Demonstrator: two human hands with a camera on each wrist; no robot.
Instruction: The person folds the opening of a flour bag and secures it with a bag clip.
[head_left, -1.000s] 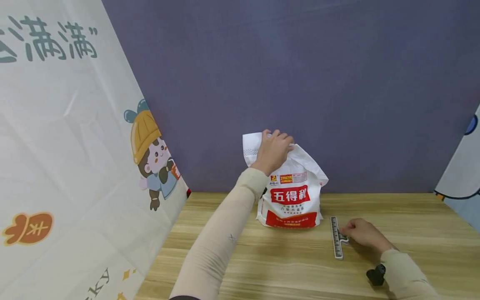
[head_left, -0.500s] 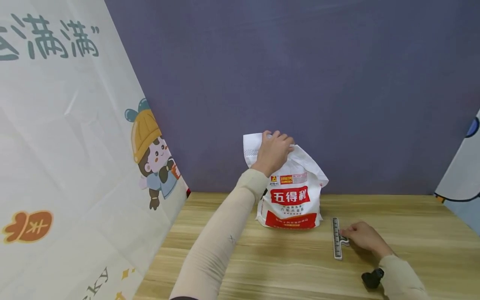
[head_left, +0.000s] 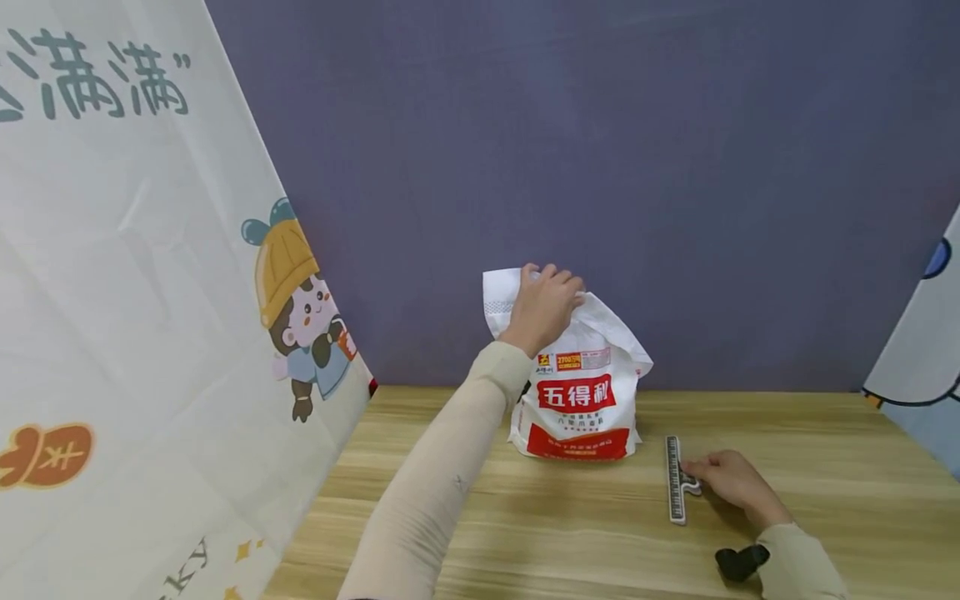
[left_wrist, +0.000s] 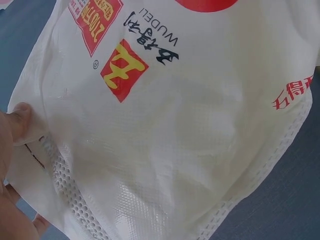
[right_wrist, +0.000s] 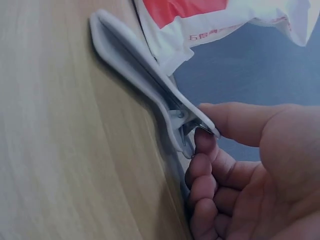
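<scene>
A white flour bag (head_left: pixel 577 392) with red printing stands upright on the wooden table. My left hand (head_left: pixel 542 310) grips its folded top edge; in the left wrist view the thumb (left_wrist: pixel 20 120) presses on the white bag material (left_wrist: pixel 165 145). To the right of the bag, a grey-and-white bag clip (head_left: pixel 676 479) lies on the table. My right hand (head_left: pixel 735 482) pinches the handle end of this clip between thumb and fingers. Seen from the right wrist, the clip (right_wrist: pixel 135 65) rests against the wood, its handle by the thumb (right_wrist: pixel 235 120).
The wooden table (head_left: pixel 570 533) meets a dark blue-grey cloth backdrop (head_left: pixel 600 167) behind the bag. A white printed sheet (head_left: pixel 150 292) hangs at the left, another (head_left: pixel 918 333) at the right. A black wrist camera (head_left: pixel 741 563) sits at my right wrist.
The view has shifted slightly. My right hand stays at the clip, its wrist turned a little. The left hand keeps its hold on the bag top.
</scene>
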